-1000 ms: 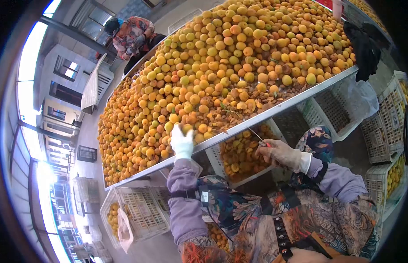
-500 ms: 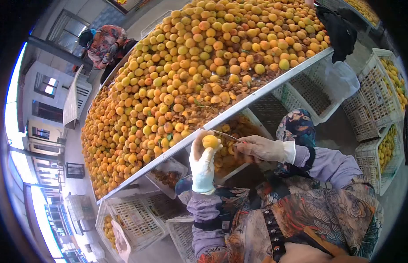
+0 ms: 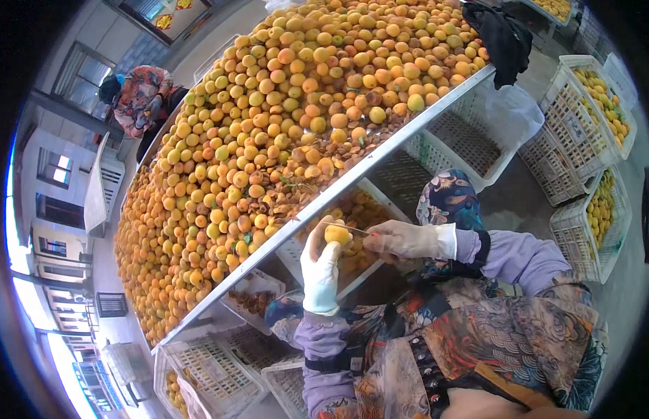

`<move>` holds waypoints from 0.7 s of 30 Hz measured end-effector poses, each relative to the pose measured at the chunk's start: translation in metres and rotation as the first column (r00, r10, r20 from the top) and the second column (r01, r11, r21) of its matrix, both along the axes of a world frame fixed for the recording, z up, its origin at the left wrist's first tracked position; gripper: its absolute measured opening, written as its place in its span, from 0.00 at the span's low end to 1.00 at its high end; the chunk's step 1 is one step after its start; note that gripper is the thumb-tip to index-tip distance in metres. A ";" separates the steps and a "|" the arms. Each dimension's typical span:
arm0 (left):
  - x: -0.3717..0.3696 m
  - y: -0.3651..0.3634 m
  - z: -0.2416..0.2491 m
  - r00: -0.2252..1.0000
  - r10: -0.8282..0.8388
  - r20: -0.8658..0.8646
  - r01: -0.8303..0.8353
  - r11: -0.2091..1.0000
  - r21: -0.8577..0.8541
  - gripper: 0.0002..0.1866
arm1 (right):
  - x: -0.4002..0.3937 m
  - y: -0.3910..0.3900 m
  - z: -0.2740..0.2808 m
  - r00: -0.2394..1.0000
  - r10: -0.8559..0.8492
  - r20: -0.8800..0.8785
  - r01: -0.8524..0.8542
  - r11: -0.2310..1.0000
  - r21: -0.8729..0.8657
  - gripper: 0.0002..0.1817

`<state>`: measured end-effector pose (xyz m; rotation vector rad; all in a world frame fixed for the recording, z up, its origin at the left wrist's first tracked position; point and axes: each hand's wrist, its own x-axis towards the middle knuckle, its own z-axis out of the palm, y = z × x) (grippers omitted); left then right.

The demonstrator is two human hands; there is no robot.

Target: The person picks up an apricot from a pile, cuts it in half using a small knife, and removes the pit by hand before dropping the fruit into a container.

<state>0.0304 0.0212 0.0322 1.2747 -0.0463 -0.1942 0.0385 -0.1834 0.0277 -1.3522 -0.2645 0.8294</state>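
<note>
My left hand [image 3: 320,269], in a white glove, holds a yellow apricot [image 3: 337,234] between thumb and fingers, just over the table's metal edge [image 3: 296,222]. My right hand [image 3: 408,240], also gloved, is closed round the handle of a thin knife [image 3: 355,229], whose blade reaches the top of that fruit. A large heap of orange and yellow apricots [image 3: 262,133] covers the table beyond my hands. Below them, a crate [image 3: 391,202] holds darker fruit pieces.
Another person [image 3: 142,101] bends at the heap's far left side. Crates of fruit [image 3: 583,133] are stacked at the right. A white crate [image 3: 216,370] stands at the lower left, and a black cloth [image 3: 502,42] hangs over the table's far corner.
The knife blade has come against the apricot in my left hand, and my right hand has moved closer to it. The whole view has shifted, with the table and crates now further left.
</note>
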 end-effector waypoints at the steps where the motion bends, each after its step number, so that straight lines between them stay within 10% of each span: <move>1: 0.001 -0.002 -0.001 1.000 -0.005 -0.002 0.005 1.000 -0.001 0.25 | 0.001 0.000 -0.005 1.000 0.015 0.007 -0.015 1.000 -0.026 0.25; 9: 0.002 -0.006 0.001 1.000 -0.029 0.000 0.029 0.993 0.114 0.24 | 0.003 0.000 -0.022 0.999 0.033 0.029 -0.030 0.995 -0.098 0.26; 11: -0.001 -0.013 0.006 0.999 0.034 0.037 -0.041 0.978 0.205 0.21 | 0.005 0.000 -0.046 0.847 -0.027 0.531 0.026 1.000 0.010 0.24; 12: -0.005 -0.025 0.027 0.998 0.042 -0.039 -0.033 0.978 0.208 0.20 | -0.001 -0.001 -0.025 0.970 -0.001 0.244 0.020 0.997 -0.079 0.21; 13: -0.002 -0.023 0.013 1.000 0.023 -0.007 -0.022 0.994 0.109 0.20 | 0.007 0.006 -0.063 0.809 0.062 0.584 0.024 0.990 -0.138 0.20; 15: -0.006 -0.033 0.017 0.995 -0.001 0.104 -0.023 0.973 0.229 0.19 | 0.006 0.018 -0.090 0.939 -0.117 0.322 0.083 0.990 0.118 0.13; 16: -0.003 -0.033 0.013 0.989 -0.029 0.142 -0.008 0.967 0.256 0.18 | 0.000 0.018 -0.096 0.625 -0.260 0.736 0.278 0.955 0.101 0.12; 17: -0.002 -0.041 0.014 0.969 -0.057 0.240 -0.026 0.944 0.330 0.19 | -0.001 0.024 -0.107 0.862 -0.235 0.449 0.226 0.971 0.076 0.17; 21: -0.005 -0.049 0.000 0.937 -0.171 0.305 0.087 0.958 0.272 0.23 | -0.022 0.009 -0.074 0.881 -0.308 0.359 0.283 0.951 0.123 0.15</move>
